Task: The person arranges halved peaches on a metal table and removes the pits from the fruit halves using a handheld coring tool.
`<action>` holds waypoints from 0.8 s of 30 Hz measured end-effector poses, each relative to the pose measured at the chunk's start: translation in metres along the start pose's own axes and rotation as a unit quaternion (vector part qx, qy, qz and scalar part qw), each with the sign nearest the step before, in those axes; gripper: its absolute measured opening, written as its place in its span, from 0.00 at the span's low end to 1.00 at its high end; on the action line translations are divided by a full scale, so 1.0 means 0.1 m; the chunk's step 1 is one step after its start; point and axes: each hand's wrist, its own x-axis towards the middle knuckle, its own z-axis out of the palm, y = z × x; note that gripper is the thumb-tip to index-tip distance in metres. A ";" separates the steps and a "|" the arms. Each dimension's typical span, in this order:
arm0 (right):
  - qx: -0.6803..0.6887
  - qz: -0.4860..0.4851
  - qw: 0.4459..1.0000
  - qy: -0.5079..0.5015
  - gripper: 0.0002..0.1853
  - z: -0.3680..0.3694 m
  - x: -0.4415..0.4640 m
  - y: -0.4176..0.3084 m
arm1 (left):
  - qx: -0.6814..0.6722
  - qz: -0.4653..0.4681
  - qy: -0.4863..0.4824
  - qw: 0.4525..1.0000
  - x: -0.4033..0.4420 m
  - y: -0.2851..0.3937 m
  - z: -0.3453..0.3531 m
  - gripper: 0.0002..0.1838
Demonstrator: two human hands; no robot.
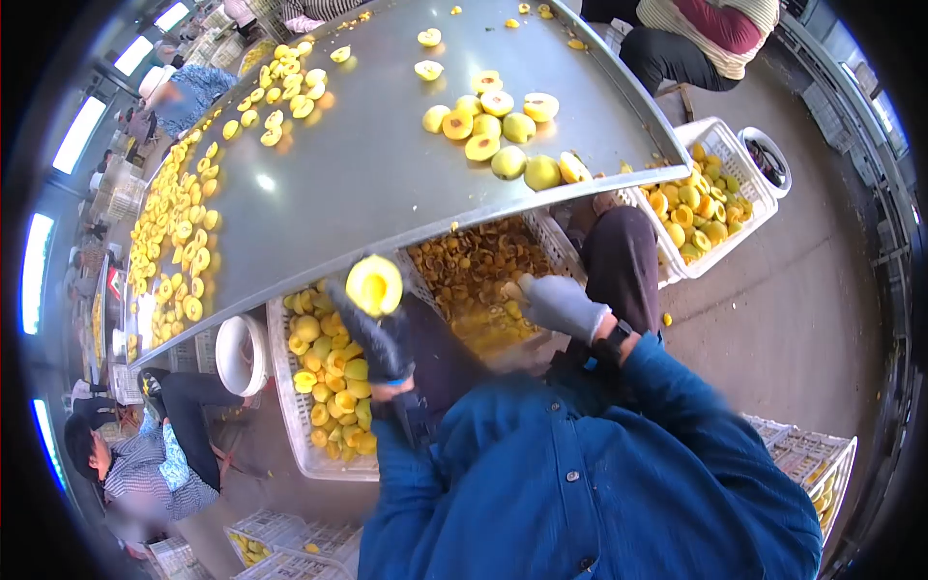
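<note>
My left hand [375, 333], in a dark glove, holds a yellow fruit half [374, 285] with its hollow cut face up, just at the near edge of the metal table [338, 184]. My right hand [561, 305], in a grey glove, is closed over the right side of a crate of brown scraps [478, 271]; what its fingers hold is too small to make out. Beside my left hand stands a crate of yellow fruit [329, 387]. A group of whole and halved fruit [486, 126] lies on the table, with many more halves [179, 232] along its left side.
A white crate of fruit [701, 208] stands at the right, next to a white bucket [764, 159]. Another bucket [242, 356] is under the table's left part. Co-workers sit at lower left [159, 474] and upper right [706, 39]. More crates [807, 464] stand at lower right.
</note>
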 end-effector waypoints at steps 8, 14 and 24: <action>0.058 0.060 0.996 -0.041 0.15 0.13 -0.12 0.15 | 0.553 0.210 0.092 0.801 0.52 0.05 -1.17 0.15; 0.140 0.083 0.985 -0.060 0.15 0.13 -0.06 0.12 | 0.564 0.255 -0.149 0.771 1.68 -0.71 0.55 0.18; 0.298 0.221 0.921 -0.119 0.14 0.31 -0.09 0.20 | 0.529 0.226 -0.270 0.772 2.56 -2.03 1.75 0.42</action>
